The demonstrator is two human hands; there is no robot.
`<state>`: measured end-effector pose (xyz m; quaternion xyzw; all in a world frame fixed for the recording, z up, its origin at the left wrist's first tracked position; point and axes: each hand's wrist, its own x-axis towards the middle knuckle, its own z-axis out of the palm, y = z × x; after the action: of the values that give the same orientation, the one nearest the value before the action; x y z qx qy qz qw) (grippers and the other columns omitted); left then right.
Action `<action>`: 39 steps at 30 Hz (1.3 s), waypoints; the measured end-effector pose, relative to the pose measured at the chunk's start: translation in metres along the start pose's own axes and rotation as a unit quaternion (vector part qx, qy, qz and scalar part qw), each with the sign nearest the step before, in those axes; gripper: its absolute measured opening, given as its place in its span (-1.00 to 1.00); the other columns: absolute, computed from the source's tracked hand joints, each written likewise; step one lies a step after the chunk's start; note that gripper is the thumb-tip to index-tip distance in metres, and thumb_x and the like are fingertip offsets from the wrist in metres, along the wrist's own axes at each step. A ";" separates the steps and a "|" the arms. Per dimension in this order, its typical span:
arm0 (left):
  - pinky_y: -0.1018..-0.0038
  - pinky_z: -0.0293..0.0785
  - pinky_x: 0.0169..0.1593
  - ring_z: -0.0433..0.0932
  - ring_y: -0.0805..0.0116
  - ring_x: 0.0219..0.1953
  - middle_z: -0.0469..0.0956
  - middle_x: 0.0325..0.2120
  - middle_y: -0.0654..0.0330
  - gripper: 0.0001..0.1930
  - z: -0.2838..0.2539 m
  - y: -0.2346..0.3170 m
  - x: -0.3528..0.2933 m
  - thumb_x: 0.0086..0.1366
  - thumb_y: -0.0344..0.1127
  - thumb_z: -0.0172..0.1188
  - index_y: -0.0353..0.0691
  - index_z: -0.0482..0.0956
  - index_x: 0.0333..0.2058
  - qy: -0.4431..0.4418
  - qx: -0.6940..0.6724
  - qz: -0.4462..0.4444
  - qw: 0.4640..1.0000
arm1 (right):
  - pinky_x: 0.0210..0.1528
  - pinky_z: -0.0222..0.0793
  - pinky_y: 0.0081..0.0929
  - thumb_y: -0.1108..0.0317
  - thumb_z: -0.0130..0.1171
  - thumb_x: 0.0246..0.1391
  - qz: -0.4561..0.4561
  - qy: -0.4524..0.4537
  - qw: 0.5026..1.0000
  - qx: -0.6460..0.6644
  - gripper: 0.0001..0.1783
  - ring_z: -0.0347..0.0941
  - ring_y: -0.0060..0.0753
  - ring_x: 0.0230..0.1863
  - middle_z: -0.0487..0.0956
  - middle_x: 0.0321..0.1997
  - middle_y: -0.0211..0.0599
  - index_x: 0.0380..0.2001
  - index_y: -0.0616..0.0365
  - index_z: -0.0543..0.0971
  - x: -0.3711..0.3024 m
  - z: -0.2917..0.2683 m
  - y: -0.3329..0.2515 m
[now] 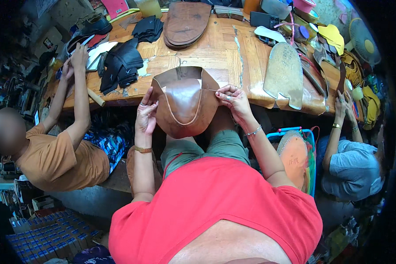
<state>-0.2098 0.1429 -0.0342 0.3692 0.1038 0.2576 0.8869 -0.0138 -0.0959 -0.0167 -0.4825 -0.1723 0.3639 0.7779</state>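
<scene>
A brown leather shoe upper (185,110) with a seamed, glossy front panel hangs over my lap at the table's near edge. My left hand (146,113) grips its left side, fingers bent against the leather. Beside its right edge, my right hand (233,100) pinches a thin thread (210,90) that runs to the seam of the upper. Whether a needle is between those fingers is too small to tell.
On the wooden table (224,57) lie a stack of brown leather pieces (187,22), black cut pieces (121,66) and a sole-shaped pattern (284,72). A blue-rimmed basket (312,163) stands at my right. Co-workers sit left (66,154) and right (352,165).
</scene>
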 end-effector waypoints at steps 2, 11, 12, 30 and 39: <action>0.54 0.41 0.07 0.47 0.44 -0.04 0.45 0.02 0.16 -0.41 0.000 0.001 -0.006 0.09 -0.71 0.03 -0.20 0.32 0.15 0.010 0.022 -0.028 0.999 | -0.32 0.44 -0.70 0.55 0.23 -0.02 -0.023 0.024 0.999 -0.027 -0.89 0.51 -0.61 -0.37 0.60 -0.36 -0.34 -0.37 0.23 0.54 -0.002 0.000 0.001; 0.56 0.43 0.02 0.51 0.45 -0.09 0.47 -0.01 0.14 -0.43 -0.002 0.005 -0.013 0.09 -0.71 0.05 -0.26 0.34 0.12 0.000 0.035 -0.062 0.997 | -0.41 0.31 -0.83 0.53 0.24 -0.03 -0.030 0.034 0.997 0.054 -0.93 0.48 -0.70 -0.37 0.60 -0.37 -0.38 -0.41 0.19 0.58 0.004 0.016 -0.005; 0.57 0.44 0.01 0.51 0.45 -0.10 0.48 -0.02 0.14 -0.43 -0.002 0.006 -0.011 0.08 -0.71 0.06 -0.26 0.35 0.12 0.004 0.040 -0.055 0.998 | -0.43 0.31 -0.82 0.54 0.24 -0.02 -0.021 0.034 0.998 0.047 -0.93 0.48 -0.70 -0.38 0.60 -0.38 -0.38 -0.41 0.18 0.57 0.006 0.014 -0.006; 0.55 0.46 -0.02 0.49 0.41 -0.13 0.46 -0.08 0.19 -0.46 0.064 -0.025 0.029 0.09 -0.76 0.03 -0.34 0.35 0.10 0.069 -0.016 0.088 0.994 | -0.54 0.33 -0.63 0.60 0.26 -0.18 -0.142 0.100 0.954 -0.245 -0.90 0.40 -0.61 -0.62 0.56 -0.56 -0.36 -0.50 0.29 0.55 0.122 -0.016 -0.033; 0.59 0.47 -0.05 0.48 0.47 -0.18 0.42 -0.01 0.16 -0.47 0.068 -0.034 0.029 0.09 -0.75 0.05 -0.36 0.36 0.08 0.075 0.013 0.097 0.992 | -0.48 0.37 -0.61 0.53 0.31 -0.21 -0.197 0.186 0.889 -0.369 -0.90 0.50 -0.55 -0.56 0.60 -0.58 -0.27 -0.55 0.31 0.58 0.098 -0.018 -0.028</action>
<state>-0.1469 0.0973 -0.0096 0.3685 0.1372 0.3681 0.8425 0.0749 -0.0432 -0.0093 -0.7500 -0.2377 0.0166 0.6171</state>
